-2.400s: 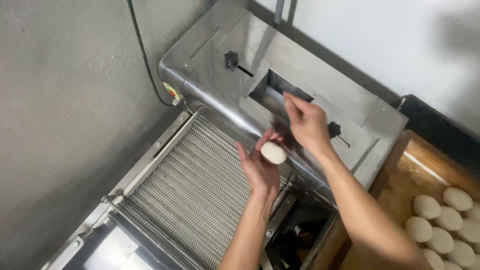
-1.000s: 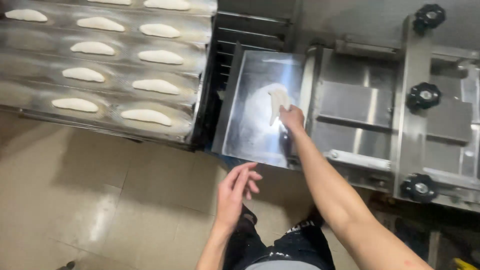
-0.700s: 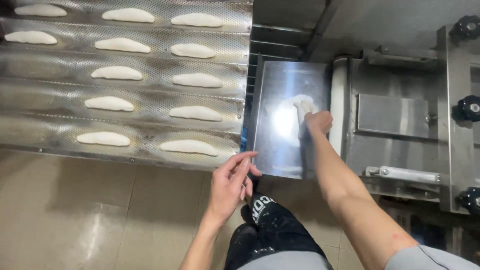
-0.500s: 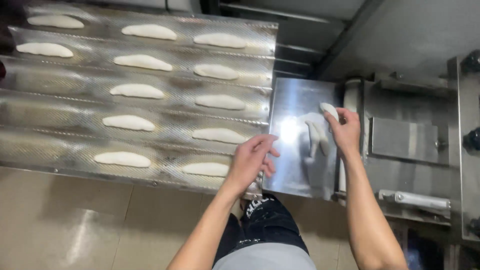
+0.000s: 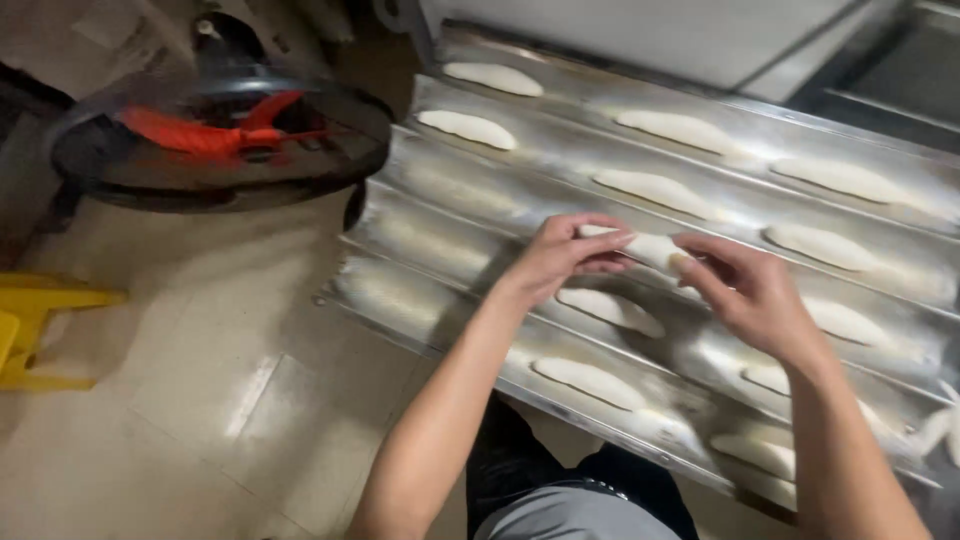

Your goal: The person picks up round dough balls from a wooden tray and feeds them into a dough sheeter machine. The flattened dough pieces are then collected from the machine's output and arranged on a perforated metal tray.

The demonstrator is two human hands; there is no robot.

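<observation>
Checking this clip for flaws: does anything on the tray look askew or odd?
Nothing stands out. Both hands, left hand and right hand, hold one dough piece above the corrugated tray; the other pieces lie lengthwise in its channels.

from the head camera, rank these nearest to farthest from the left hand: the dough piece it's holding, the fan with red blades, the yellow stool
1. The dough piece: pinched between the fingers of the left hand and the right hand, above the ridged metal tray.
2. The fan with red blades: off to the upper left, beside the tray.
3. The yellow stool: at the far left edge, on the floor.
</observation>
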